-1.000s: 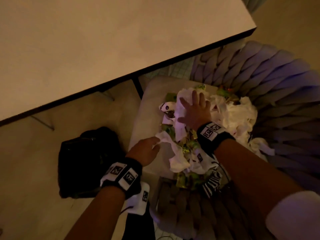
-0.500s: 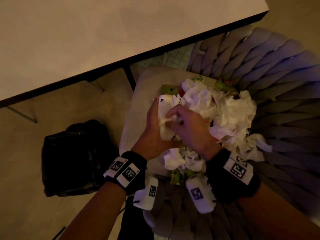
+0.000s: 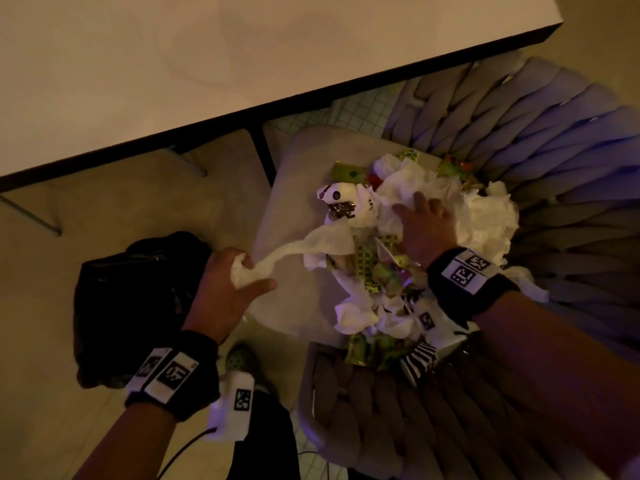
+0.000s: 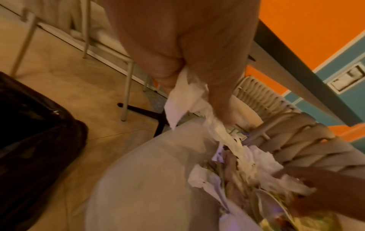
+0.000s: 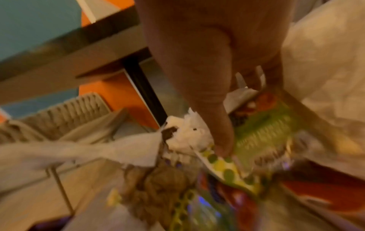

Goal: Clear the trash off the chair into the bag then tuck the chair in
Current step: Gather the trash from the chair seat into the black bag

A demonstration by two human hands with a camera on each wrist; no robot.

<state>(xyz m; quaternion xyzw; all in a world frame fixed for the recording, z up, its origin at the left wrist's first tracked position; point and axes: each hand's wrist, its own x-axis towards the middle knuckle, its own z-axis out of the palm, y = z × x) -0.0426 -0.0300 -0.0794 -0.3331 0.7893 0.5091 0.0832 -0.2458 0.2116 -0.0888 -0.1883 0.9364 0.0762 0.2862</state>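
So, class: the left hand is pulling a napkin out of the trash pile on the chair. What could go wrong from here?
1. The napkin in the left hand stretches taut from the pile; it may tear or drag wrappers onto the floor.
2. The right hand only rests on the pile, so loose pieces could slide off the seat.

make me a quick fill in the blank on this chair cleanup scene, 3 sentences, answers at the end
1. The left hand grips a white ____ stretched out from the trash pile.
2. The black bag sits on the ____, left of the chair.
3. The right hand rests on the pile with fingers ____.

Answers: napkin; floor; spread
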